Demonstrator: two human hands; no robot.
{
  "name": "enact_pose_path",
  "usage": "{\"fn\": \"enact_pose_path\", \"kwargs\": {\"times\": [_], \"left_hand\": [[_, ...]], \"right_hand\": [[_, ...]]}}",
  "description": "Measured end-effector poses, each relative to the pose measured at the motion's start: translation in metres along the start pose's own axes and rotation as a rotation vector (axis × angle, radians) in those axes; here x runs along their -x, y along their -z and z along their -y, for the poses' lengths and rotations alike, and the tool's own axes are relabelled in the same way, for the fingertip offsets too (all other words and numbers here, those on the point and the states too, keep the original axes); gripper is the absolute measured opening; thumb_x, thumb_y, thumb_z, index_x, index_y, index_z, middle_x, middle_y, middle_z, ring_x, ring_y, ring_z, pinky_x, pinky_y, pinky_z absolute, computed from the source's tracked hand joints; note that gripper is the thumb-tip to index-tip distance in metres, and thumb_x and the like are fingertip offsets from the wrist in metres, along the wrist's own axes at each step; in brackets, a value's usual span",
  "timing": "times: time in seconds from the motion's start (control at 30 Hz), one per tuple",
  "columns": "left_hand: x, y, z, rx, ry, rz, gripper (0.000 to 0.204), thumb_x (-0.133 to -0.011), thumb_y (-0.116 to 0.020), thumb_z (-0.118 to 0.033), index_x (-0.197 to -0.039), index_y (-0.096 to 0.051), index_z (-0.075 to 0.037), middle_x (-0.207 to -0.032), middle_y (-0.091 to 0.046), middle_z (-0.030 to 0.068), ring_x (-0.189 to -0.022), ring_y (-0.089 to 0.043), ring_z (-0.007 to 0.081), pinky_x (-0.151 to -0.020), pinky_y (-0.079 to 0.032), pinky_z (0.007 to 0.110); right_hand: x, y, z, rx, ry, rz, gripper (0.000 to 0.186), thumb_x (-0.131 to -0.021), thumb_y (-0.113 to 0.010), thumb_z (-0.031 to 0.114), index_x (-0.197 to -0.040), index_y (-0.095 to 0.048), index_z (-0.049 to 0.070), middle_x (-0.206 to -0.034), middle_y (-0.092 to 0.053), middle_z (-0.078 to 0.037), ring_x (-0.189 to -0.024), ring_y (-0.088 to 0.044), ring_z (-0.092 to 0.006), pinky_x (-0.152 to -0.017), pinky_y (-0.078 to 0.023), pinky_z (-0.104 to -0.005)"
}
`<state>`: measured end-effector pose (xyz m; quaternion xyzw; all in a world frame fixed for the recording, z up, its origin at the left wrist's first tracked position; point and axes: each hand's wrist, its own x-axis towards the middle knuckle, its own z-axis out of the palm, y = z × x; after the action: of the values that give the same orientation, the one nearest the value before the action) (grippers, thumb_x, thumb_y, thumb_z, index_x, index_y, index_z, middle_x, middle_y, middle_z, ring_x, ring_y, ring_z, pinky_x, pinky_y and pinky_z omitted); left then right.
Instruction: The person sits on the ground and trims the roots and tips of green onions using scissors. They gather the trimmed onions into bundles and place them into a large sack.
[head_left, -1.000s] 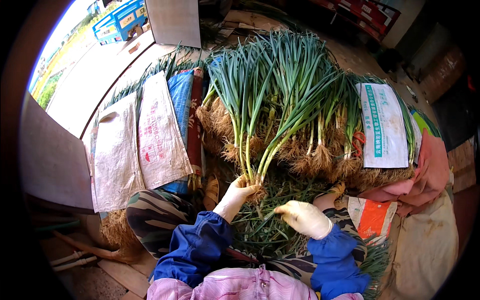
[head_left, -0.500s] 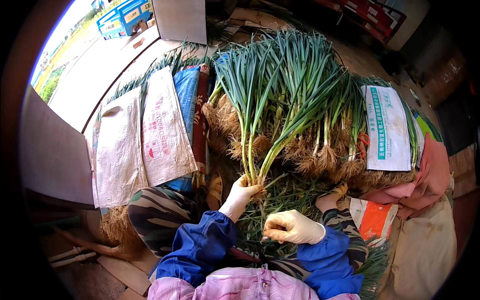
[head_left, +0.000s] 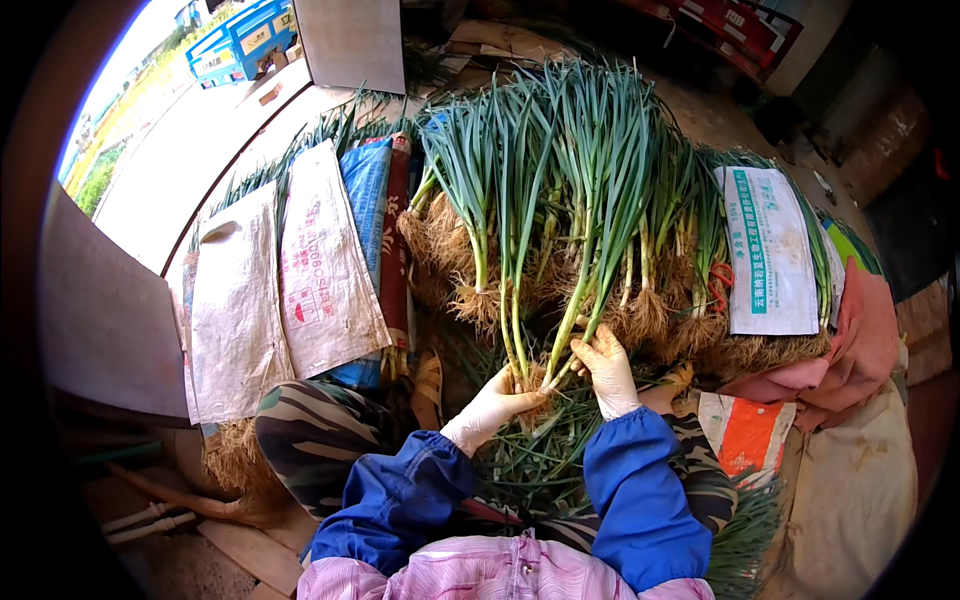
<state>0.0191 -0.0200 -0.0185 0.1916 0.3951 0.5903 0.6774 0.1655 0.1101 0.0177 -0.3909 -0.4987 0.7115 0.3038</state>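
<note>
My gloved left hand [head_left: 496,407] is closed round the root end of a few green onions [head_left: 515,325], whose long leaves stretch away over the big pile. At the right edge of this bunch, my gloved right hand [head_left: 603,370] pinches a stem low down, just above the roots. The bunch's roots [head_left: 535,382] show partly between the two hands. Beyond lies a large heap of green onions [head_left: 590,150], pale roots toward me and dark green leaves away. Cut leaves [head_left: 540,455] litter the ground below my hands.
Woven sacks [head_left: 325,260] cover green onions on the left; a white printed sack [head_left: 768,250] covers more on the right. A pink cloth [head_left: 850,340] and an orange-and-white bag [head_left: 745,430] lie at right. A blue cart [head_left: 245,40] stands outside.
My right hand has moved up and forward from near my lap to pinch a stem of the bunch. The left hand keeps its hold; the bunch's stems are spread wider apart.
</note>
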Motion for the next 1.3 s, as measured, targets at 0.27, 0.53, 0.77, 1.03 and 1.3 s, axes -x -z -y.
{"fn": "enact_pose_path", "kwargs": {"times": [0.27, 0.53, 0.77, 1.03, 1.3], "left_hand": [[-0.007, -0.007, 0.024, -0.173, -0.050, -0.159, 0.030, -0.086, -0.064, 0.003, -0.114, -0.055, -0.002, -0.096, -0.065, 0.0018, -0.081, -0.062, 0.0087, -0.069, -0.052, 0.024], [-0.006, -0.010, 0.027, -0.536, -0.156, -0.267, 0.027, -0.085, -0.065, 0.004, -0.111, -0.060, -0.001, -0.095, -0.067, 0.0001, -0.086, -0.059, 0.0050, -0.076, -0.049, 0.021], [-0.006, -0.006, 0.010, -0.073, -0.069, -0.286, 0.026, -0.082, -0.067, 0.003, -0.107, -0.062, -0.001, -0.090, -0.067, 0.0015, -0.080, -0.063, 0.0089, -0.070, -0.052, 0.023], [-0.020, 0.014, 0.013, -0.113, -0.056, -0.278, 0.023, -0.083, -0.071, -0.001, -0.104, -0.062, 0.000, -0.088, -0.068, 0.0044, -0.077, -0.064, 0.0118, -0.070, -0.053, 0.027], [-0.015, 0.001, 0.010, -0.139, -0.065, -0.208, 0.030, -0.084, -0.068, 0.002, -0.112, -0.057, -0.001, -0.094, -0.064, 0.0012, -0.081, -0.062, 0.0100, -0.074, -0.052, 0.025]], "right_hand": [[-0.012, -0.020, 0.014, 1.279, 0.613, -0.393, 0.063, -0.079, -0.076, 0.034, -0.125, -0.048, 0.002, -0.105, -0.052, -0.016, -0.081, -0.061, -0.0301, -0.067, -0.054, -0.0387], [-0.018, -0.033, 0.021, 1.296, 0.359, -0.394, 0.038, -0.078, -0.073, 0.027, -0.103, -0.059, 0.003, -0.102, -0.055, -0.015, -0.080, -0.063, -0.0340, -0.072, -0.053, -0.0416], [0.039, -0.037, 0.015, 0.875, 0.261, 0.248, 0.015, -0.089, -0.064, 0.017, -0.091, -0.063, 0.003, -0.080, -0.060, -0.013, -0.074, -0.061, -0.0263, -0.066, -0.050, -0.0361], [0.126, 0.028, 0.016, 0.687, -0.395, 0.832, 0.022, -0.089, -0.068, 0.022, -0.096, -0.069, 0.001, -0.077, -0.060, -0.001, -0.070, -0.060, -0.0103, -0.065, -0.048, -0.0269], [0.065, 0.047, -0.019, 0.647, 0.026, 0.051, 0.070, -0.085, -0.073, 0.030, -0.142, -0.041, 0.006, -0.080, -0.059, -0.002, -0.061, -0.052, -0.0065, -0.058, -0.046, -0.0226]]}}
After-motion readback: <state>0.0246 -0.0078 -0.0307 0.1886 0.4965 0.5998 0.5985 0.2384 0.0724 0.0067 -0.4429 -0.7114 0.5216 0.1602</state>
